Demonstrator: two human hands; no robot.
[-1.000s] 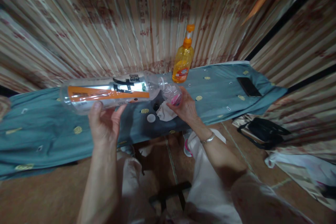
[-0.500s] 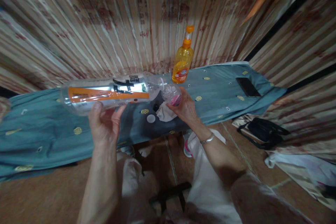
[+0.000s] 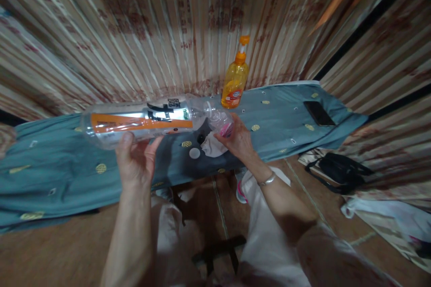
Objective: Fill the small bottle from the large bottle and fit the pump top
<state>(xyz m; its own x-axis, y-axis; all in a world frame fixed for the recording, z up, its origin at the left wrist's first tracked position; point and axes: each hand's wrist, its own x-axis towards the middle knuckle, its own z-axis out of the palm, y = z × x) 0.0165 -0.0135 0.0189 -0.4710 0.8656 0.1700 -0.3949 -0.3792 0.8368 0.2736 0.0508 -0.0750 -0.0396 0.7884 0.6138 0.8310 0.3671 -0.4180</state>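
Note:
My left hand (image 3: 136, 157) grips a large clear plastic bottle (image 3: 141, 121) from below, its label orange and silver. The bottle lies nearly level, its neck pointing right. My right hand (image 3: 238, 140) closes around a small clear bottle (image 3: 218, 121) with something pink on its lower part. The mouths of the two bottles meet, or nearly so; I cannot tell if any liquid passes between them. Under the small bottle a crumpled white cloth (image 3: 213, 145) lies on the bench, beside a round whitish cap (image 3: 194, 153) and a small dark round thing (image 3: 201, 138).
A pump bottle of orange-yellow liquid (image 3: 235, 83) stands at the back of the cloth-covered bench (image 3: 269, 128). Farther right lies a black phone (image 3: 318, 113). A black bag (image 3: 338, 170) rests low at the right. Patterned curtains (image 3: 151, 31) hang behind the bench.
The view has shifted very slightly. Both hands keep hold of their bottles in almost the same pose, mouth to mouth.

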